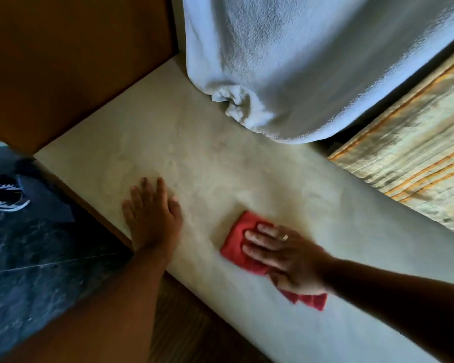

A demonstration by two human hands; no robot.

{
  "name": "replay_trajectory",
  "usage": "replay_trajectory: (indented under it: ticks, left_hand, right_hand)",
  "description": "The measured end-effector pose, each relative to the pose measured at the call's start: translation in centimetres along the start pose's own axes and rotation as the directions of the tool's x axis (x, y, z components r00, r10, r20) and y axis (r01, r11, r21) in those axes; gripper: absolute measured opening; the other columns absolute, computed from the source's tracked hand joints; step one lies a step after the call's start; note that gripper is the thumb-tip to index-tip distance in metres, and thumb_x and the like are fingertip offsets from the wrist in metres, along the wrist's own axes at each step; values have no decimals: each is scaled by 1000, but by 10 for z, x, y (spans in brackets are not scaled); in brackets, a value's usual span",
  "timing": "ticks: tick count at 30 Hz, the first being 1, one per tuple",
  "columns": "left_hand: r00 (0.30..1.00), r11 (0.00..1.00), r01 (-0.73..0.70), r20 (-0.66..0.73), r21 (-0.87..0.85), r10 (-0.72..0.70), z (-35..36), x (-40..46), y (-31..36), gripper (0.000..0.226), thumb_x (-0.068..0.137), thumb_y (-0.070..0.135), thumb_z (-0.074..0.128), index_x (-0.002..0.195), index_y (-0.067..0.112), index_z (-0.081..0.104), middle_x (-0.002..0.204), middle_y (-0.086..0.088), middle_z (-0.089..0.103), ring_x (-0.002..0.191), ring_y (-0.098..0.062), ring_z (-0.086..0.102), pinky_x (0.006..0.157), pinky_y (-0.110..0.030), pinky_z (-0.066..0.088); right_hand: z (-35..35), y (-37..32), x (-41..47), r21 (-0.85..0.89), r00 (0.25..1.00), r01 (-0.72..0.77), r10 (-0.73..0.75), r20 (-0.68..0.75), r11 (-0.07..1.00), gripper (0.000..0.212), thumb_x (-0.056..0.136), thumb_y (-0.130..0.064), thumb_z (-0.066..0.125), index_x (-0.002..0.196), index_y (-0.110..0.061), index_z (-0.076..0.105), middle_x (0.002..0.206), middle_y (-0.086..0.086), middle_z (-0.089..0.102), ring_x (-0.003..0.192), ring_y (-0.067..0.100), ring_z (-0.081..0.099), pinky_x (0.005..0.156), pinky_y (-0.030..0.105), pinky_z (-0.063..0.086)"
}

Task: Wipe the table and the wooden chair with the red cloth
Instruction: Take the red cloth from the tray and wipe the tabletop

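Your right hand [286, 258] presses the red cloth [236, 244] flat, fingers together, at five o'clock on the bench [194, 153]. Your left hand [152, 216] braces, fingers spread. You're likely mid-wipe; no chair is in view.

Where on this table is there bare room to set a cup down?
Bare patches: beyond the left hand toward the brown panel, and the table's near right end. Crowded: the towel hanging behind, and the right hand pressing the red cloth.

Pale table [194, 153], red cloth [237, 244], white towel [286, 74] draped on its far edge
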State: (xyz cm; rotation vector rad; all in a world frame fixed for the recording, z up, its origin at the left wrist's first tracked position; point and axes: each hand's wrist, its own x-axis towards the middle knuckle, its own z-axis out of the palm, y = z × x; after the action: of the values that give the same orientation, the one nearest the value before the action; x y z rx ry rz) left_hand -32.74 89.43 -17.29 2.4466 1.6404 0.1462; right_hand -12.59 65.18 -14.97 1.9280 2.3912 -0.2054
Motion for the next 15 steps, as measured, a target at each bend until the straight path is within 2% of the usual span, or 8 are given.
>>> replay_trajectory:
  ticks: [1, 3, 5, 6, 8, 11, 13, 15]
  left_hand:
    - [1000, 1000, 6, 0, -4, -6, 0, 0, 0, 60, 97, 31, 46, 154, 18, 33, 162, -17, 25, 149, -40, 20, 118, -56, 13]
    - [1000, 1000, 5, -4, 2, -5, 1, 1, 1, 59, 97, 31, 45, 153, 18, 34, 162, -17, 26, 148, -40, 21, 118, -57, 13]
    - [1000, 1000, 8, -5, -1, -8, 1, 2, 2, 60, 96, 31, 44, 153, 18, 33, 162, -17, 26, 148, -40, 21, 118, -57, 13]
    - [1000, 1000, 12, -6, -6, -12, 1, 2, 1, 60, 96, 31, 44, 154, 18, 33, 162, -17, 26, 148, -40, 21, 118, -57, 13]
    - [1000, 1000, 13, -5, -6, -13, 1, 3, 1, 60, 96, 32, 43, 154, 18, 32, 162, -17, 25, 149, -40, 20, 118, -57, 12]
    - [1000, 1000, 14, 13, -3, -14, 2, 4, 1, 61, 97, 35, 38, 156, 21, 26, 164, -14, 19, 151, -37, 14, 119, -55, 8]
    - [1000, 1000, 15, 14, -2, -15, 2, 3, 1, 61, 98, 36, 35, 156, 22, 23, 165, -12, 17, 152, -35, 12, 120, -55, 7]
    - [1000, 1000, 7, -1, -4, -7, 3, 2, 0, 61, 98, 36, 37, 156, 21, 26, 164, -14, 20, 151, -37, 15, 120, -55, 10]
  right_hand:
    - [-7, 32, 3, 25, 970, -240, 241, -44, 970, 64, 93, -39, 46, 153, -22, 30, 159, 9, 31, 148, 31, 22, 121, 44, 17]
    - [-24, 91, 10, 153, 701, -703, 713, -14, 695, 62, 99, -36, 46, 154, -21, 23, 162, 13, 21, 149, 33, 17, 120, 46, 18]
    - [-30, 103, 21, 208, 456, -872, 890, 15, 443, 64, 99, -39, 43, 156, -23, 20, 164, 11, 13, 150, 34, 12, 119, 47, 15]
    - [-26, 91, 29, 209, 442, -877, 897, -4, 433, 65, 98, -41, 41, 156, -23, 19, 165, 10, 13, 150, 34, 12, 119, 48, 16]
    - [-11, 35, 45, 143, 641, -753, 765, -61, 642, 68, 95, -47, 37, 156, -23, 19, 164, 10, 15, 149, 36, 13, 118, 50, 17]
    - [10, -84, 44, 75, 988, -155, 153, 21, 985, 80, 85, -51, 45, 156, -25, 17, 163, 6, 20, 149, 33, 15, 120, 48, 7]
    - [10, -101, 33, 99, 980, 192, -196, 40, 976, 69, 91, -51, 44, 153, -30, 24, 163, -1, 20, 151, 27, 10, 121, 43, 0]
    - [3, -52, 34, 68, 943, 331, -333, 19, 941, 65, 91, -46, 46, 151, -27, 35, 162, 1, 24, 151, 26, 11, 122, 40, 4]
